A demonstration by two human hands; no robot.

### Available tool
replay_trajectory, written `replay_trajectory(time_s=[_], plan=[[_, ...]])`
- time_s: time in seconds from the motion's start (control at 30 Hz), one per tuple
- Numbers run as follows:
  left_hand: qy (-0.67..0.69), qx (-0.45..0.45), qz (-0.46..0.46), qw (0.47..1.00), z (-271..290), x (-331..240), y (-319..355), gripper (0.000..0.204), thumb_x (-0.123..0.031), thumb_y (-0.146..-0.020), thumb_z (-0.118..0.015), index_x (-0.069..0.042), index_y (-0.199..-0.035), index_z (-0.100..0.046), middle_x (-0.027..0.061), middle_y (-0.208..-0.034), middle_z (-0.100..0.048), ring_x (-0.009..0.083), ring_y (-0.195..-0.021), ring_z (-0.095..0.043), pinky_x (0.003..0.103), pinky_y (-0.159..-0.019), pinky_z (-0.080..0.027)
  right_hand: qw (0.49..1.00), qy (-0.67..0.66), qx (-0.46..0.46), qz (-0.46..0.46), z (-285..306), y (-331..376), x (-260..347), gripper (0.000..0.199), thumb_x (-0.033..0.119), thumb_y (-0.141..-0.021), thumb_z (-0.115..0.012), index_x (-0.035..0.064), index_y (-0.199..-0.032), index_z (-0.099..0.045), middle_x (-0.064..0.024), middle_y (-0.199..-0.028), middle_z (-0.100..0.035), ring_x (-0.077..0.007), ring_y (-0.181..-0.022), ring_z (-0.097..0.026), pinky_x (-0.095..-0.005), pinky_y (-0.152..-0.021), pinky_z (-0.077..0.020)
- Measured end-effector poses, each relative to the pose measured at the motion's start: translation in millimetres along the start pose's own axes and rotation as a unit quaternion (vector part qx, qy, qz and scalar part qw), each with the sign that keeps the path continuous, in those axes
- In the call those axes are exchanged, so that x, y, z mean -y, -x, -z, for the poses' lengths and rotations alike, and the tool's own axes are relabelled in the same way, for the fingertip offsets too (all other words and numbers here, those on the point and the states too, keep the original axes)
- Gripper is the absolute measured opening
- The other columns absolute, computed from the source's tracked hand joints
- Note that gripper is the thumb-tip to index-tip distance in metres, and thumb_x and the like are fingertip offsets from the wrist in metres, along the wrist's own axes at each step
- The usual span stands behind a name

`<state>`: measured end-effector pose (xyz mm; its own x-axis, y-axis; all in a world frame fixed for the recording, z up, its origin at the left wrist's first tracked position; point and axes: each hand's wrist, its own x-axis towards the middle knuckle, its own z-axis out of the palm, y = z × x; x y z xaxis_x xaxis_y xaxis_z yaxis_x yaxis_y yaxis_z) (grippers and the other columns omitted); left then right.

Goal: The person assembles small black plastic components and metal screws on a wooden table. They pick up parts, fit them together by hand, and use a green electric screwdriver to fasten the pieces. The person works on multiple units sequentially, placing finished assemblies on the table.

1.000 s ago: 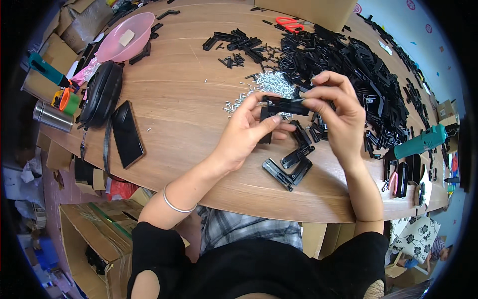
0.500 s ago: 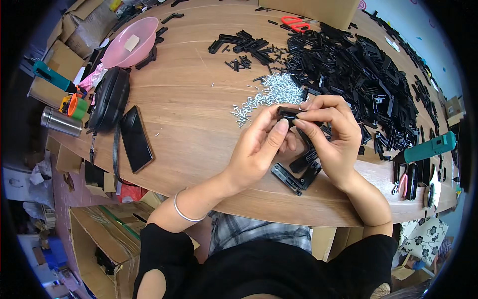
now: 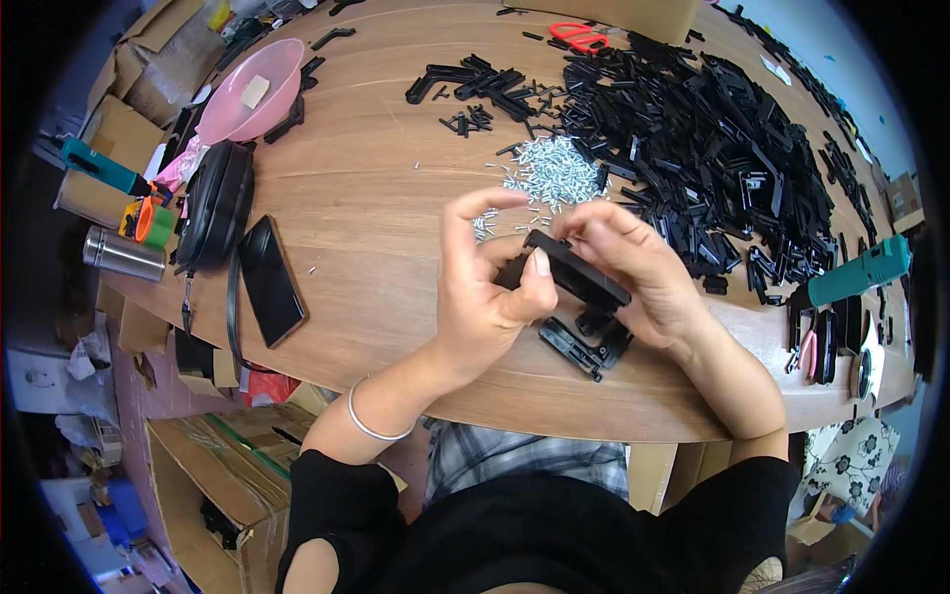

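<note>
So both hands are holding one flat black plastic bar [image 3: 577, 269] up over the wooden table [image 3: 376, 198]; the left hand [image 3: 487, 287] is pinching its near end, thumb pressing on top, index finger sticking up free; the right hand [image 3: 633, 272] is wrapping around the far end, fingers curling over it. Right below them a few more assembled black pieces [image 3: 586, 342] are lying near the table edge; a heap of small silver screws [image 3: 552, 170] is sitting just behind the hands; a huge pile of black plastic parts [image 3: 722, 148] is spreading off to the right. On the left a black phone [image 3: 269, 279] is lying beside a black pouch [image 3: 215, 203], and a pink bowl [image 3: 249, 91] is sitting further back.
</note>
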<state>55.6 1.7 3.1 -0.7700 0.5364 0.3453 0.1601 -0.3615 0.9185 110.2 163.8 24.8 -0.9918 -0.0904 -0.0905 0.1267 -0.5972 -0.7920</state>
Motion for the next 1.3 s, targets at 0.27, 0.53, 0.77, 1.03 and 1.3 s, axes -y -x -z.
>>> replay_trajectory(time_s=[0.27, 0.53, 0.77, 1.03, 1.3], plan=[[-0.144, 0.078, -0.188, 0.968, 1, 8, -1, 0.035, -0.018, -0.086, -0.062, -0.002, -0.111, -0.043, 0.0057, -0.079, -0.062, 0.013, -0.07, -0.064, 0.023, -0.06, -0.051, 0.998, 0.053, 0.017, -0.031, -7, 11, -5, 0.027, 0.008, -0.085, -0.062, 0.0028, -0.112, -0.056, -0.0039, -0.101, -0.061, -0.0084, -0.087, -0.059, -0.0225, -0.078, -0.0484], [-0.09, 0.008, 0.097, 0.991, 8, -2, -10, 0.021, -0.014, -0.096, -0.046, 0.001, -0.11, -0.049, 0.0052, -0.087, -0.058, 0.0089, -0.071, -0.058, 0.021, -0.057, -0.045, 0.613, 0.767, -0.136, 0.134, 19, 6, 45, 0.016, 0.014, -0.077, -0.065, -0.0002, -0.084, -0.064, -0.0155, -0.077, -0.065, -0.0283, -0.071, -0.065, -0.0366, -0.069, -0.0518], [-0.444, -0.105, 0.079, 0.886, 54, -7, 43, 0.014, -0.009, -0.092, -0.049, -0.002, -0.102, -0.055, 0.0099, -0.09, -0.053, 0.0161, -0.078, -0.054, 0.03, -0.068, -0.045, 0.529, 0.844, -0.083, 0.025, 24, 7, 17, 0.03, 0.022, -0.07, -0.073, 0.0029, -0.087, -0.057, -0.0158, -0.078, -0.064, -0.0348, -0.078, -0.062, -0.0414, -0.068, -0.0471], [-0.581, -0.091, -0.068, 0.806, 55, -12, 47, 0.032, -0.021, -0.087, -0.059, -0.003, -0.113, -0.053, 0.0202, -0.112, -0.046, 0.0339, -0.11, -0.045, 0.043, -0.093, -0.038, 0.631, 0.757, -0.061, 0.161, -4, 8, 29, 0.033, 0.003, -0.067, -0.068, 0.0036, -0.098, -0.055, -0.0138, -0.082, -0.062, -0.03, -0.075, -0.06, -0.0382, -0.065, -0.0477], [0.365, 0.105, 0.339, 0.861, 68, -21, 18, 0.049, -0.036, -0.096, -0.043, 0.001, -0.127, -0.038, 0.0216, -0.119, -0.052, 0.0292, -0.098, -0.061, 0.028, -0.076, -0.056, 0.825, 0.519, 0.161, 0.154, -47, -43, 30, 0.018, 0.007, -0.072, -0.07, 0.0037, -0.09, -0.068, -0.0086, -0.077, -0.067, -0.0198, -0.071, -0.065, -0.0292, -0.064, -0.051]])
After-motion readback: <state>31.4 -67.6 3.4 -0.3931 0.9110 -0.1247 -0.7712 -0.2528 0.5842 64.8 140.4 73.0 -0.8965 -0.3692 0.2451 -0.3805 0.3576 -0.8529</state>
